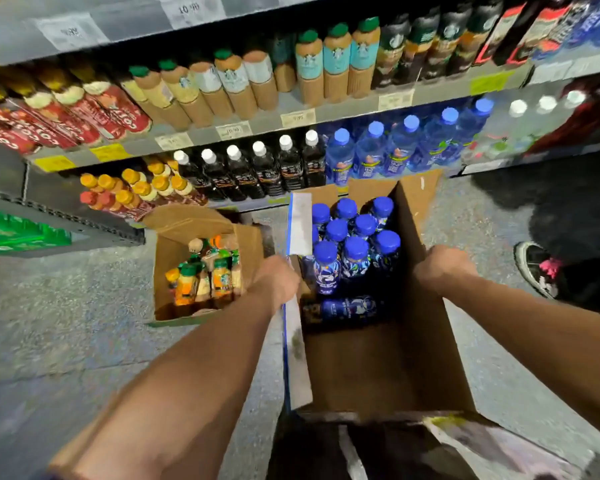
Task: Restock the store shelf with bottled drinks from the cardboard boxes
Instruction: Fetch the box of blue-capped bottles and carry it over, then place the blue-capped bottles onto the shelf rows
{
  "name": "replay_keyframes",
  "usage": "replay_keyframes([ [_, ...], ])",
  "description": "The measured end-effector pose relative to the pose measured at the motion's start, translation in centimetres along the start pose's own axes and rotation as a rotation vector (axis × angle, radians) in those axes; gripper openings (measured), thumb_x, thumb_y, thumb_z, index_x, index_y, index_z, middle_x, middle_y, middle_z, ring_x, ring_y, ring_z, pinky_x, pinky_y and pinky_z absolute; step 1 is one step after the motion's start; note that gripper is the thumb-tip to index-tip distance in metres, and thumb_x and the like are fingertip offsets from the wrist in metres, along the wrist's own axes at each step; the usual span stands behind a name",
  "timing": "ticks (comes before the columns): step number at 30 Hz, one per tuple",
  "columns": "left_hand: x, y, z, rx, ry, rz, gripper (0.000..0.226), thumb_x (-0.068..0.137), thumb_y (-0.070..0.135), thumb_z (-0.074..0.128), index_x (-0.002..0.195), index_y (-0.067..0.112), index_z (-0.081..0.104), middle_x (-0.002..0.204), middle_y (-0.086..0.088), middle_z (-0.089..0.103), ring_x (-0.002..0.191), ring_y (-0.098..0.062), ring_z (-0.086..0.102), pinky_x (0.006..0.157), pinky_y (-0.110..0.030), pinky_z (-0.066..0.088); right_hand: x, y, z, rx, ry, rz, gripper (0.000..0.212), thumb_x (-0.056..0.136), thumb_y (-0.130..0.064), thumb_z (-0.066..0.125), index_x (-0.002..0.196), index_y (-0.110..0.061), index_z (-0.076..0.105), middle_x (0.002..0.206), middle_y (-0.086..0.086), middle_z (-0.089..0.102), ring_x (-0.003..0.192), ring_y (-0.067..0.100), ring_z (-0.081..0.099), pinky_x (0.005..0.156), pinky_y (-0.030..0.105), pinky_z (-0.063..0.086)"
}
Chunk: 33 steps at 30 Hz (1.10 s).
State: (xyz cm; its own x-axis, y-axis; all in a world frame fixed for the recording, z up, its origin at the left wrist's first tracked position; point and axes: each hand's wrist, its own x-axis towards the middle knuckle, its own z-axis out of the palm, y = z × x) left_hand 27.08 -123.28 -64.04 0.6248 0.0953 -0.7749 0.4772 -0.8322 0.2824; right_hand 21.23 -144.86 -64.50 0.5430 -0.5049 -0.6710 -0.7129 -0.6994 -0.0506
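A tall open cardboard box (381, 368) stands in front of me, holding several blue-capped dark bottles (355, 247); one bottle (347, 308) lies on its side below them. My left hand (278, 277) grips the box's left wall at the rim. My right hand (442, 266) grips the right wall's rim. A smaller open cardboard box (168, 251) to the left holds several orange and green-capped bottles (205, 275). The store shelf (291, 119) behind is lined with bottled drinks.
Another person's black shoe (536, 268) and dark clothing stand on the floor at the right. Green packs (18, 233) sit low at the far left. Grey speckled floor (66, 306) spreads left of the boxes. A loose box flap (492, 441) hangs at the bottom right.
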Motion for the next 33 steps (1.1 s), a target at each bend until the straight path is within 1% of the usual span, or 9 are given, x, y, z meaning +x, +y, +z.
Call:
replay_keyframes([
  [2, 2.9, -0.6, 1.1, 0.124, 0.018, 0.017, 0.033, 0.094, 0.016, 0.047, 0.122, -0.001, 0.056, 0.124, -0.017, 0.059, 0.116, -0.034, 0.055, 0.09, -0.034, 0.045, 2.5, -0.1, 0.9, -0.024, 0.0, -0.015, 0.03, 0.089, -0.012, 0.051, 0.115, 0.0, 0.059, 0.121, 0.022, 0.061, 0.114, 0.035, 0.058, 0.09, 0.034, 0.046],
  [6, 8.5, -1.8, 3.9, 0.223, 0.009, 0.04, 0.021, 0.087, 0.013, 0.053, 0.098, 0.0, 0.066, 0.107, -0.02, 0.067, 0.101, -0.036, 0.062, 0.08, -0.036, 0.05, 7.2, -0.5, 3.7, -0.065, -0.012, 0.021, 0.029, 0.086, -0.012, 0.056, 0.111, 0.001, 0.062, 0.116, 0.022, 0.063, 0.109, 0.034, 0.061, 0.087, 0.036, 0.05],
  [14, 19.0, -4.3, 10.1, 0.233, 0.011, 0.046, 0.03, 0.097, 0.019, 0.049, 0.108, -0.004, 0.064, 0.118, -0.023, 0.061, 0.111, -0.037, 0.056, 0.084, -0.037, 0.043, 18.7, -1.8, 11.4, -0.079, -0.065, 0.02, 0.023, 0.084, -0.009, 0.057, 0.104, -0.003, 0.066, 0.109, 0.019, 0.064, 0.105, 0.033, 0.062, 0.076, 0.032, 0.046],
  [17, 24.0, -5.9, 13.6, 0.18, 0.086, 0.006, 0.031, 0.094, 0.027, 0.053, 0.104, 0.001, 0.065, 0.116, -0.022, 0.062, 0.108, -0.038, 0.057, 0.081, -0.035, 0.044, 24.1, -1.9, 15.6, -0.07, -0.058, -0.004, 0.024, 0.086, -0.01, 0.057, 0.107, -0.003, 0.066, 0.113, 0.019, 0.064, 0.108, 0.033, 0.061, 0.082, 0.033, 0.048],
  [22, 30.2, -7.6, 18.3, 0.141, 0.155, 0.026, 0.035, 0.097, 0.027, 0.045, 0.106, 0.0, 0.065, 0.115, -0.024, 0.062, 0.107, -0.041, 0.056, 0.084, -0.039, 0.044, 30.1, -1.8, 21.8, 0.029, 0.023, -0.048, 0.028, 0.085, -0.013, 0.056, 0.11, -0.002, 0.063, 0.115, 0.021, 0.062, 0.111, 0.036, 0.058, 0.088, 0.036, 0.046],
  [26, 31.9, -9.8, 21.3, 0.125, 0.24, 0.028, 0.036, 0.097, 0.028, 0.043, 0.104, -0.001, 0.064, 0.111, -0.024, 0.063, 0.102, -0.039, 0.058, 0.078, -0.036, 0.042, 31.9, 0.3, 27.1, 0.239, -0.04, -0.105, 0.014, 0.089, -0.016, 0.05, 0.091, -0.003, 0.056, 0.088, 0.017, 0.054, 0.096, 0.036, 0.061, 0.068, 0.033, 0.039],
  [28, 31.8, -10.2, 22.4, 0.119, 0.28, 0.03, 0.035, 0.098, 0.027, 0.042, 0.102, -0.002, 0.062, 0.109, -0.023, 0.064, 0.101, -0.038, 0.058, 0.075, -0.034, 0.039, 31.8, 1.3, 28.2, 0.296, -0.006, -0.104, 0.012, 0.091, -0.02, 0.051, 0.091, -0.008, 0.051, 0.09, 0.016, 0.053, 0.092, 0.032, 0.059, 0.07, 0.031, 0.038],
  [30, 31.7, -10.1, 22.6, 0.133, 0.291, 0.027, 0.035, 0.098, 0.027, 0.041, 0.103, 0.0, 0.062, 0.109, -0.022, 0.064, 0.101, -0.038, 0.059, 0.077, -0.035, 0.04, 31.7, 1.6, 28.2, 0.242, 0.0, -0.102, 0.02, 0.093, -0.023, 0.05, 0.103, -0.005, 0.053, 0.098, 0.013, 0.052, 0.091, 0.024, 0.054, 0.076, 0.031, 0.038],
  [33, 31.6, -9.7, 21.9, 0.055, 0.331, 0.056, 0.033, 0.093, 0.038, 0.05, 0.107, 0.01, 0.058, 0.106, -0.012, 0.064, 0.099, -0.031, 0.059, 0.073, -0.031, 0.037, 32.0, 1.2, 26.8, 0.198, 0.01, -0.171, 0.032, 0.087, -0.034, 0.052, 0.104, -0.007, 0.054, 0.101, 0.014, 0.059, 0.094, 0.032, 0.06, 0.084, 0.04, 0.048],
])
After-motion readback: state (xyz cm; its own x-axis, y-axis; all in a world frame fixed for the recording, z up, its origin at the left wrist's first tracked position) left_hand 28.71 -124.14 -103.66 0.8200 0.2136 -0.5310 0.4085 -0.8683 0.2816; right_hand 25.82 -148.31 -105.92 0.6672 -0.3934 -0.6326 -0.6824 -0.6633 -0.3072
